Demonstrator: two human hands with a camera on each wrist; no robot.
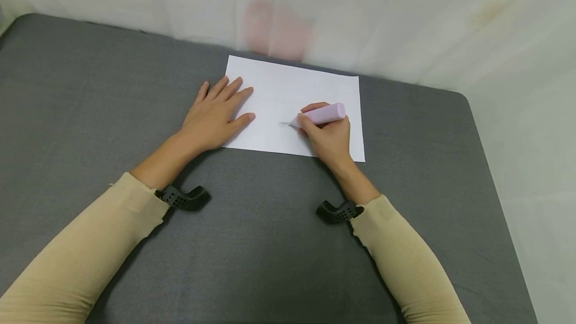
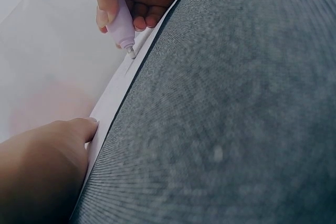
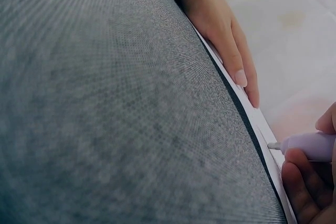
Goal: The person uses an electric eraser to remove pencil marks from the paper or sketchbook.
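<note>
Beige-sleeved forearms converge toward 12 o'clock; left hand (image 1: pixel 215 116) flat, fingers straight, pressing white paper sheet (image 1: pixel 288 89); right hand (image 1: pixel 330 136) clenched around lilac plastic pen (image 1: pixel 321 114), tip at 9 o'clock

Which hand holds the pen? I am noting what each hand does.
The right hand: its fingers grip the lilac pen, tip on the paper. The left hand lies flat on the paper's left part.
</note>
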